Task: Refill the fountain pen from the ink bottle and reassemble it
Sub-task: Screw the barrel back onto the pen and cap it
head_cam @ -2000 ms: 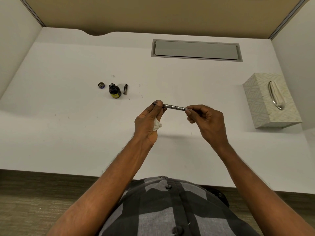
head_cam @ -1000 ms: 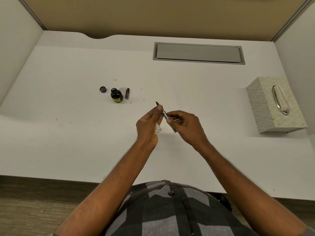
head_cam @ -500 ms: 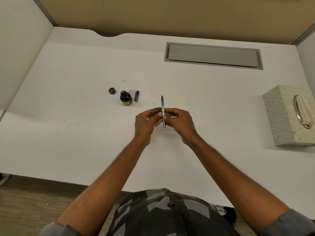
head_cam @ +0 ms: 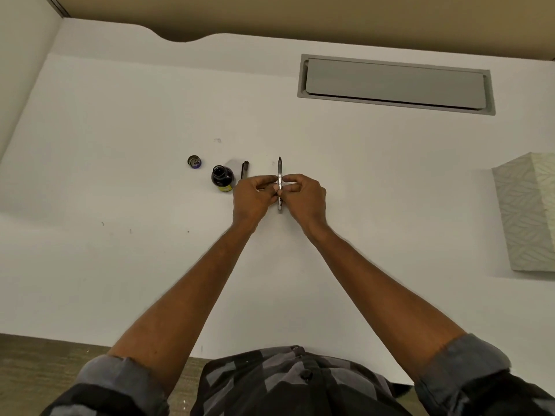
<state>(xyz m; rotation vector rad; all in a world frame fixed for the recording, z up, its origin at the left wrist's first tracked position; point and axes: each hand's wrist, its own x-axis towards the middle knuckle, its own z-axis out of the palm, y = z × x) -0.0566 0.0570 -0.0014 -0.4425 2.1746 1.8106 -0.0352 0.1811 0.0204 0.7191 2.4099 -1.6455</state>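
Your left hand (head_cam: 255,195) and right hand (head_cam: 304,195) both pinch the fountain pen (head_cam: 280,183) at mid-barrel, fingertips closed on it from 9 and 3 o'clock. The pen lies along the 12-to-6 o'clock line above the white desk (head_cam: 120,265), its dark tip toward 12 o'clock. Markings on the barrel are too small to read. At 9 o'clock from the pen stands the open ink bottle (head_cam: 222,178); its yellow label cannot be read. A dark pen cap (head_cam: 244,169) lies just beside the bottle at its 2 o'clock. The bottle lid (head_cam: 194,162) sits near the bottle at 10 o'clock, apart from it. A patterned tissue box (head_cam: 525,211) stands well apart at 3 o'clock.
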